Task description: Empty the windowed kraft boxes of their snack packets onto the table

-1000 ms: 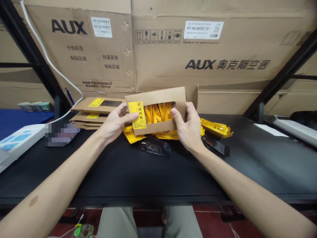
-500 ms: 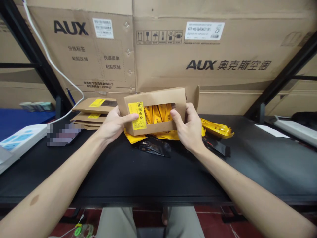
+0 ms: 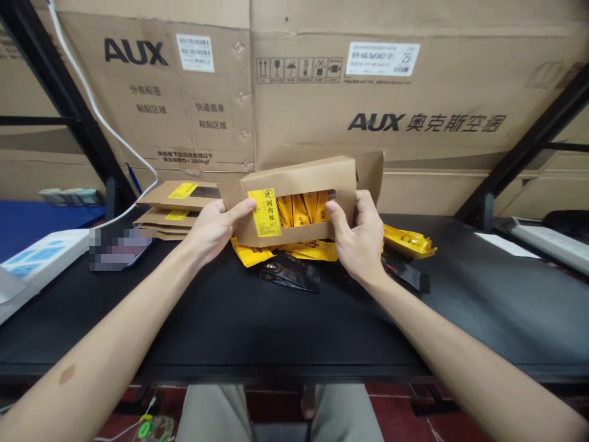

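Note:
A brown cardboard box [image 3: 299,175] with a yellow label and a cut-out window is held up above the table between my two hands. Through the window several yellow packets [image 3: 301,210] show inside it. My left hand [image 3: 214,227] grips the box's left end, thumb on the label's edge. Around the right end is my right hand [image 3: 359,236], its thumb at the window's corner; a raised flap stands behind it. Beneath and behind the box lie more yellow packets [image 3: 308,250] and a black packet [image 3: 289,273]. My fingers behind the box are hidden.
Flat brown boxes [image 3: 161,219] with yellow labels are stacked at the left. Beside them are a phone [image 3: 126,250] and a white power strip [image 3: 43,261]. More yellow packets [image 3: 409,241] and a black packet [image 3: 409,275] lie right. Large AUX cartons [image 3: 313,123] stand behind the table.
The box has shifted slightly right and is tilted a little more, with its right end flap showing wider. My left thumb has moved up toward the label's left edge.

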`<control>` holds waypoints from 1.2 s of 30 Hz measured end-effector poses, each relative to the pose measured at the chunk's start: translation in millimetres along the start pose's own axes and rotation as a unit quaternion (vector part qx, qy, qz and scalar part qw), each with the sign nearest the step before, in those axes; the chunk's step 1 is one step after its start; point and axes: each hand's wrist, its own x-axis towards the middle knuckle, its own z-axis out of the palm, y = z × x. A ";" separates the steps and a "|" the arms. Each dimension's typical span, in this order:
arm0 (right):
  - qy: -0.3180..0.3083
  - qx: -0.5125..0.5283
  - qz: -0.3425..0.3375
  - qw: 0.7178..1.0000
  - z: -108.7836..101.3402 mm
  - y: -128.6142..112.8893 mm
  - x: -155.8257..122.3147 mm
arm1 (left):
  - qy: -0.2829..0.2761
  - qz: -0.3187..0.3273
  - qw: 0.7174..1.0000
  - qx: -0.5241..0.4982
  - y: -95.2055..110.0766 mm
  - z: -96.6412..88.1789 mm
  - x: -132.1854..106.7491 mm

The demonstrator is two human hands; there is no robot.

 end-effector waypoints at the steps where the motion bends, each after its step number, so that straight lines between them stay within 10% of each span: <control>1: -0.001 0.000 0.000 1.000 0.0 0.2 -0.1 | -0.002 -0.001 1.000 0.003 0.5 -1.1 0.2; 17: -0.005 0.013 0.006 1.000 1.6 2.3 -0.2 | 0.016 0.073 0.997 -0.008 14.6 -1.4 -3.7; 36: 0.029 0.013 -0.007 0.999 1.4 1.5 0.6 | -0.078 0.009 0.997 -0.022 16.9 4.9 -15.5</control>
